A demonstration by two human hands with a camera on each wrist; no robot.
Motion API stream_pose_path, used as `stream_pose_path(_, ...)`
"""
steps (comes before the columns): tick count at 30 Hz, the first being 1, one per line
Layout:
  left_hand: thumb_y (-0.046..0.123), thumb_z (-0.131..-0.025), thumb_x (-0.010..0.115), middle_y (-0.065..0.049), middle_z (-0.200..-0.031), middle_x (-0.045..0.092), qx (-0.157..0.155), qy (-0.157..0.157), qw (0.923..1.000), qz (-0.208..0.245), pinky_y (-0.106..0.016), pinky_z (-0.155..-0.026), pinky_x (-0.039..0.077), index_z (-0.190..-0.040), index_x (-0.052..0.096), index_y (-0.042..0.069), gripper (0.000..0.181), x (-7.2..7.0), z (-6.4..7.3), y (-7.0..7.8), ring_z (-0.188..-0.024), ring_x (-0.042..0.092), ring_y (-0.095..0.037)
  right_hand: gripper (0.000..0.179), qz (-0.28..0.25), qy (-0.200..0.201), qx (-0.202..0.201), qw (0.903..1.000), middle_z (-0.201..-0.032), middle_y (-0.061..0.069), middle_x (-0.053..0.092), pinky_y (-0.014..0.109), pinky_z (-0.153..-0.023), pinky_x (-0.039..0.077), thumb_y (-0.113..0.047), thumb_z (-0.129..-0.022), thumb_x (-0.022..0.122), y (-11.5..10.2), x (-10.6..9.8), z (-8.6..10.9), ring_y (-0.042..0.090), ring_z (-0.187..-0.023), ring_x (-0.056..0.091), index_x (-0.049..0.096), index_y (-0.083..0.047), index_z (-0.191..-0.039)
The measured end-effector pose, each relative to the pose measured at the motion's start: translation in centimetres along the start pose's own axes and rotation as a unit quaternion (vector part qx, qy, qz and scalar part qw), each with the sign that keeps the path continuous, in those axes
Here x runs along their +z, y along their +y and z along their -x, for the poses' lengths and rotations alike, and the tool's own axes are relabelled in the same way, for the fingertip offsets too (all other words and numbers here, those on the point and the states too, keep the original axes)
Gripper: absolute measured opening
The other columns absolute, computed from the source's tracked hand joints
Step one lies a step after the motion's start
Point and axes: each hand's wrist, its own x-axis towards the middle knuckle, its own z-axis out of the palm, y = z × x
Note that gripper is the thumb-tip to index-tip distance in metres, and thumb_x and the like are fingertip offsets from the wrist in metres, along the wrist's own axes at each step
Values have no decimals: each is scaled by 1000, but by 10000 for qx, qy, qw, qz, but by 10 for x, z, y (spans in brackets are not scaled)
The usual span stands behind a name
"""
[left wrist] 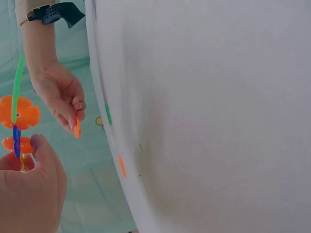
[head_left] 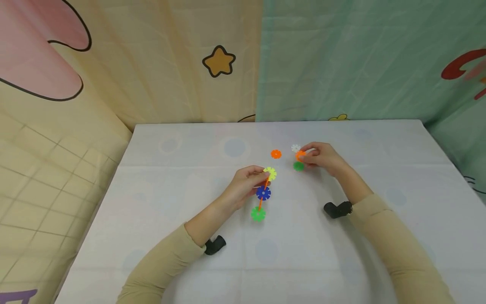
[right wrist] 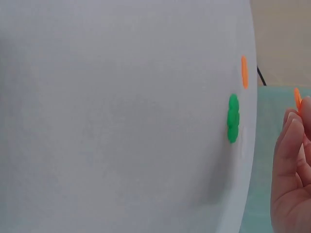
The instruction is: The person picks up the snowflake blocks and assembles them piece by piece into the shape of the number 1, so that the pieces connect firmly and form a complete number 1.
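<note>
My left hand (head_left: 243, 183) holds a chain of slotted snowflake discs by its upper end. From top to bottom the chain runs through a yellow disc (head_left: 271, 173), an orange one seen nearly edge-on, a blue disc (head_left: 263, 193), another edge-on orange one and a light green disc (head_left: 258, 214). Between thumb and fingers, my right hand (head_left: 323, 157) pinches a loose orange snowflake disc (head_left: 300, 155), also in the right wrist view as an orange edge (right wrist: 298, 98). Close by my right hand lie a green disc (head_left: 298, 166) and a white disc (head_left: 295, 148).
Left of the right hand, a separate orange disc (head_left: 276, 154) lies on the white-covered table (head_left: 182, 177). Patterned curtains (head_left: 171, 63) hang behind and beside the table. A black wrist device (head_left: 337, 209) sits at the right cuff, another device (head_left: 215, 245) at the left cuff.
</note>
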Motion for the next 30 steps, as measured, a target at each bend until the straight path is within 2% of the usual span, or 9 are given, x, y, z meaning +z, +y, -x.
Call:
stream_pose_path(7,12,-91,61,-6,-92,67,69,-38,10000,44,-25,-76,52,-107,60,-1,21,1,0,-1,-98,61,-30,38,-248,-318,-352,9986,-77,1,66,26,-78,53,-5,-91,59,-13,11,9,12,-73,63,49,8,-125)
stream_pose_path(12,12,-90,61,-6,-90,68,93,-20,9999,75,-25,-74,52,-107,61,0,20,1,-1,-1,-99,61,-33,35,-272,-493,-595,9966,-81,6,67,31,-80,53,-2,-91,58,-19,20,14,22,-78,65,51,8,-123)
stream_pose_path(20,11,-91,61,-6,-90,67,60,-65,9998,157,-26,-78,52,-108,61,-1,21,0,-1,-2,-101,60,-35,32,-277,-736,-842,9933,-80,6,65,38,-80,52,0,-91,57,-31,35,20,32,-81,64,52,7,-121)
stream_pose_path(25,12,-92,59,-5,-87,66,176,-97,9997,167,-24,-74,52,-108,61,-4,22,0,-1,-3,-85,62,-22,30,-352,-891,-1052,9898,-80,7,62,34,-77,54,3,-91,55,-37,41,25,33,-80,63,52,8,-120)
stream_pose_path(30,11,-92,59,-4,-83,65,242,-142,9994,200,-22,-70,52,-106,61,-6,22,-1,-2,-3,-77,61,-15,27,-374,-897,-1286,9869,-80,9,61,34,-76,54,5,-91,54,-41,46,29,29,-79,63,53,9,-118)
